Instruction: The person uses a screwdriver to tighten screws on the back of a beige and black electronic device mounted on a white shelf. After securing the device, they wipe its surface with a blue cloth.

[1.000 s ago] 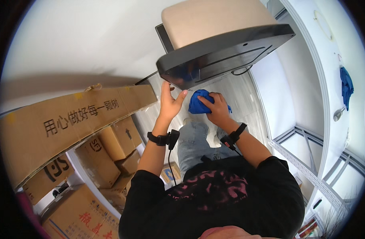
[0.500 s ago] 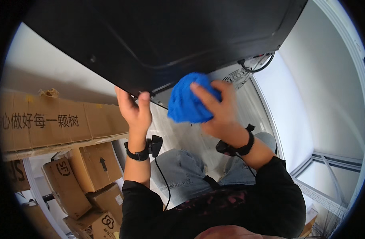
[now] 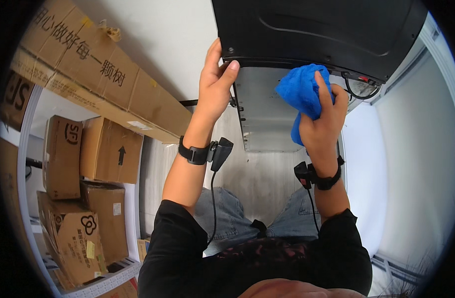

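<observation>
A large black metal case (image 3: 312, 30), shaped like a computer tower, fills the top of the view. Below its front edge shows a grey metal face (image 3: 267, 109), and a black cable (image 3: 356, 94) loops out at the right. My left hand (image 3: 216, 89) grips the case's left corner, thumb on the near edge and fingers around the side. In my right hand (image 3: 329, 121) is a bunched blue cloth (image 3: 302, 92), pressed against or just under the near edge, right of the middle. Part of the cloth hangs below the palm.
A long cardboard box (image 3: 103, 74) lies atop a white shelf frame (image 3: 26, 134) at the left. Several brown cartons (image 3: 113, 149) are stacked inside the frame. A white panel (image 3: 411, 149) stands at the right. Grey wood-look floor (image 3: 227, 174) shows beneath.
My view has turned, so the case sits farther right and more grey metal shows. The cloth in my right hand has moved rightward along the edge. My left hand keeps hold of the corner.
</observation>
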Demonstrator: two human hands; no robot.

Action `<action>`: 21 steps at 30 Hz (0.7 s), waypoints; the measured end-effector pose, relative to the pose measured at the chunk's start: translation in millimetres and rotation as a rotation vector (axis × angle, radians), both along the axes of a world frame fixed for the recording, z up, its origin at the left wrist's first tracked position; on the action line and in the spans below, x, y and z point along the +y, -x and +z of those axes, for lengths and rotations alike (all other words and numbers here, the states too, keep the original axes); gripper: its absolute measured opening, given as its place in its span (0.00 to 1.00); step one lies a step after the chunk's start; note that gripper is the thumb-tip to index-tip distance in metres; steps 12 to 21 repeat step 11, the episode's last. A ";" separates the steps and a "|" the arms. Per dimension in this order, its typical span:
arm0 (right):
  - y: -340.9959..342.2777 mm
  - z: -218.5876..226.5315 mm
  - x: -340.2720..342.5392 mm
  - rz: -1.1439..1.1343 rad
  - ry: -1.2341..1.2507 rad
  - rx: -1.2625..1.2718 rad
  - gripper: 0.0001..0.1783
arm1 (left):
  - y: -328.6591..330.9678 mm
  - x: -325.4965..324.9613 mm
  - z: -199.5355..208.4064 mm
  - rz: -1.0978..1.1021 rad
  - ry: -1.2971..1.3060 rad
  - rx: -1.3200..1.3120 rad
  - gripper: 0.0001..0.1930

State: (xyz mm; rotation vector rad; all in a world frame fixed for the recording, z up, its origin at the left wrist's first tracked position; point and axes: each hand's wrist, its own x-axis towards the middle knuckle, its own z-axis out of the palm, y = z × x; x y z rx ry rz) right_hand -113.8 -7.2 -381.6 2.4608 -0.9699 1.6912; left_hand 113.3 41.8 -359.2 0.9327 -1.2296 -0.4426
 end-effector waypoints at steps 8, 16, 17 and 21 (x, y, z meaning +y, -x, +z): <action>-60.1 21.2 32.1 0.116 -0.042 0.119 0.44 | -5.3 5.1 -0.9 -0.096 -0.034 0.074 0.25; -76.5 21.0 39.7 0.169 -0.139 0.121 0.44 | -7.2 11.1 3.8 -0.121 -0.085 0.201 0.30; -76.5 21.0 39.7 0.169 -0.139 0.121 0.44 | -7.2 11.1 3.8 -0.121 -0.085 0.201 0.30; -76.5 21.0 39.7 0.169 -0.139 0.121 0.44 | -7.2 11.1 3.8 -0.121 -0.085 0.201 0.30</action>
